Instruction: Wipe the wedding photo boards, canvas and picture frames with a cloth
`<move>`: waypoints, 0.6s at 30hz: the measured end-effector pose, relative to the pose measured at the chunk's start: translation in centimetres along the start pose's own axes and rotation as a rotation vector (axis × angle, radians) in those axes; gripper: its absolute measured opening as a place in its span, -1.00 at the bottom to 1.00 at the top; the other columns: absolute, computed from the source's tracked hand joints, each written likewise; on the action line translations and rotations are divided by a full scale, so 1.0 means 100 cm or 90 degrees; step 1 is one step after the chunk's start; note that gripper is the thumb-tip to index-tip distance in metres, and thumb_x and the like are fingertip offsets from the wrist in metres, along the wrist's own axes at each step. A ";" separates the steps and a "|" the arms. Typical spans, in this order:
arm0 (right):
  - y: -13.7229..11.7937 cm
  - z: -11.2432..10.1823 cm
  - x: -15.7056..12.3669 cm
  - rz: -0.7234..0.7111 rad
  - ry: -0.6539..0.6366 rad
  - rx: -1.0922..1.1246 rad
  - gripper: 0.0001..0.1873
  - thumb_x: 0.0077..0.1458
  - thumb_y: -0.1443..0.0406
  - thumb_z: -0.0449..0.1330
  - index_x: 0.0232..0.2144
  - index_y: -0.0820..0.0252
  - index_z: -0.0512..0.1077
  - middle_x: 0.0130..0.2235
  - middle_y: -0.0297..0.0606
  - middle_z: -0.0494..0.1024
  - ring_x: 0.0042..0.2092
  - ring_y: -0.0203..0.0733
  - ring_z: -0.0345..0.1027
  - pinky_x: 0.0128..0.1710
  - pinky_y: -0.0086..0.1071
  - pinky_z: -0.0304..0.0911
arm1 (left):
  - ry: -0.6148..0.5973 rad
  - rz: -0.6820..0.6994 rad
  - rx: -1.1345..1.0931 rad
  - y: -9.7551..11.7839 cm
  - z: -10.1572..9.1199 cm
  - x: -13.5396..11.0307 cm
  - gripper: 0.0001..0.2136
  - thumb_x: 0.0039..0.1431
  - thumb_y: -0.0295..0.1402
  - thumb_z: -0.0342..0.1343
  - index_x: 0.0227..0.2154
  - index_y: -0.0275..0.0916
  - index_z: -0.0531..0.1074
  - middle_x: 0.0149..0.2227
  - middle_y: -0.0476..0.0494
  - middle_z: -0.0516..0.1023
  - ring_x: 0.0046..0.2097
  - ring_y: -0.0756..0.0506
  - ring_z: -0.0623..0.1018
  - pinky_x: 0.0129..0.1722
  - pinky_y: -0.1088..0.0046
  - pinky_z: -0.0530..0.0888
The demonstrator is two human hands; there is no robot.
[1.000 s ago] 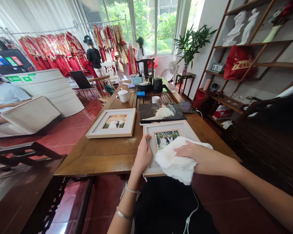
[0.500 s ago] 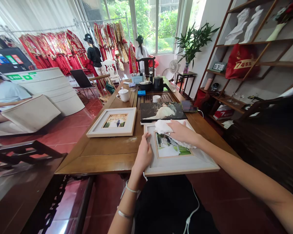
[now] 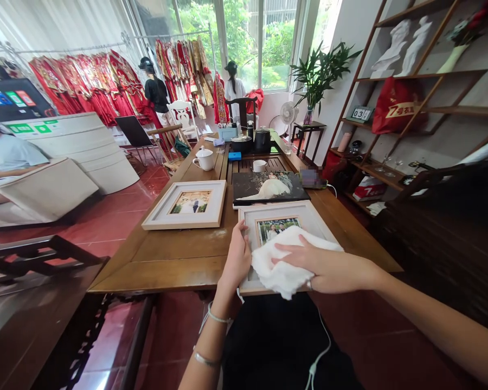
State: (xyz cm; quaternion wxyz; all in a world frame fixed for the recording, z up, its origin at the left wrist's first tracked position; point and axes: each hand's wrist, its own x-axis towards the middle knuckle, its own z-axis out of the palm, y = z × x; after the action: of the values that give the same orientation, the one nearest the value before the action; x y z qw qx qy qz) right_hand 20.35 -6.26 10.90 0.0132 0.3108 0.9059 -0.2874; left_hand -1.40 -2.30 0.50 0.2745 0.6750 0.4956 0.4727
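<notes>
A light wooden picture frame (image 3: 250,216) with a photo of people in its middle lies at the table's near edge. My left hand (image 3: 238,254) grips its left side, fingers curled over the rim. Under my right hand (image 3: 315,262) is a white cloth (image 3: 282,271), pressed on the frame's lower part and covering the bottom of the photo. Just beyond lies a dark photo panel (image 3: 268,187) showing a white gown, close to the frame's far edge. A second picture frame (image 3: 215,203) lies to the left, apart from both hands.
On the wooden table (image 3: 166,265) stand a lidded white mug (image 3: 204,159), a white cup (image 3: 259,166) and a black kettle (image 3: 262,141). A blurred-out item (image 3: 312,179) with a cable lies right of the panel. Wooden chairs flank the table; people are farther off.
My right hand has moved the cloth from the frame's upper part down toward its near edge, baring the top of the photo. My left hand keeps its grip on the left side.
</notes>
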 end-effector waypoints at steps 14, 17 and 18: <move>0.046 -0.002 0.024 0.202 0.192 -0.151 -0.27 -0.12 0.54 -0.04 0.17 0.23 0.26 0.21 -0.01 0.29 0.31 0.06 -0.08 0.19 0.30 -0.29 | -0.012 -0.017 0.026 0.004 -0.002 0.000 -0.59 0.22 -0.53 -0.17 0.14 -0.28 0.09 0.11 -0.34 0.31 0.20 -0.16 0.30 0.25 0.10 0.15; 0.051 -0.004 0.051 0.214 0.250 -0.133 -0.29 -0.07 0.54 -0.06 0.18 0.23 0.23 0.22 0.01 0.28 0.31 0.12 -0.09 0.14 0.39 -0.27 | -0.015 0.003 0.028 0.006 -0.002 -0.001 -0.61 0.29 -0.40 -0.16 0.16 -0.27 0.07 0.15 -0.35 0.26 0.23 -0.17 0.26 0.26 0.10 0.13; 0.050 -0.004 0.059 0.207 0.258 -0.119 -0.29 -0.06 0.54 -0.06 0.19 0.21 0.22 0.22 0.00 0.28 0.31 0.13 -0.09 0.13 0.41 -0.27 | -0.014 0.013 0.033 0.007 -0.002 -0.001 -0.60 0.30 -0.34 -0.16 0.17 -0.27 0.06 0.17 -0.36 0.23 0.25 -0.19 0.23 0.26 0.09 0.11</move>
State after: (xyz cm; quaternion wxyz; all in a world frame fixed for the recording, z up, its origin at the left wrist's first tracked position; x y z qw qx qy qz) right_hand 18.51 0.42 7.45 -0.0936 0.5007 0.8509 -0.1284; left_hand -1.29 -2.64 1.11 0.2576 0.6919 0.4979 0.4550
